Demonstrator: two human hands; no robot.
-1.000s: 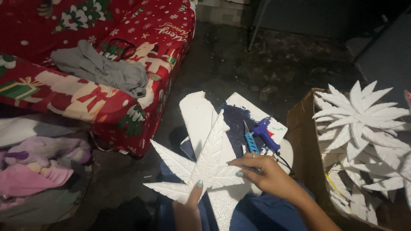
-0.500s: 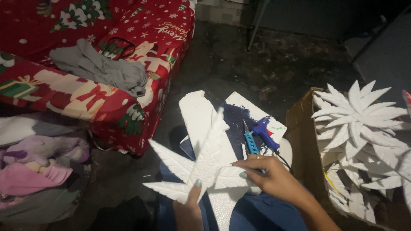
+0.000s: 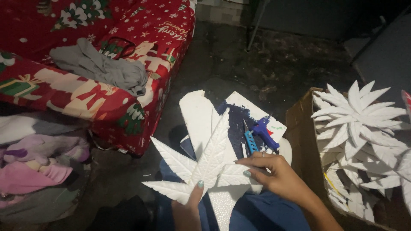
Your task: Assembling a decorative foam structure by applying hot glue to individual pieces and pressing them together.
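I hold a white foam flower piece (image 3: 201, 164) made of several pointed, ribbed leaves over my lap. My left hand (image 3: 188, 205) grips it from below, thumb on the centre. My right hand (image 3: 274, 173) pinches the right-hand leaf. Behind it lies a white foam sheet (image 3: 197, 115) and a white board (image 3: 257, 115) with a dark blue patch. A blue glue gun (image 3: 264, 133) and a light blue cutter (image 3: 251, 142) rest on that board, just above my right hand.
A cardboard box (image 3: 302, 137) at right holds several finished white foam flowers (image 3: 359, 124). A bed with a red patterned cover (image 3: 98, 90) and a grey cloth (image 3: 102, 68) stands at left. A pile of clothes (image 3: 38, 162) lies lower left. Dark floor (image 3: 274, 64) lies beyond.
The foam flower has tilted slightly, its long top leaf now pointing more upright. My right hand has shifted a little along the right leaf; my left hand stays beneath.
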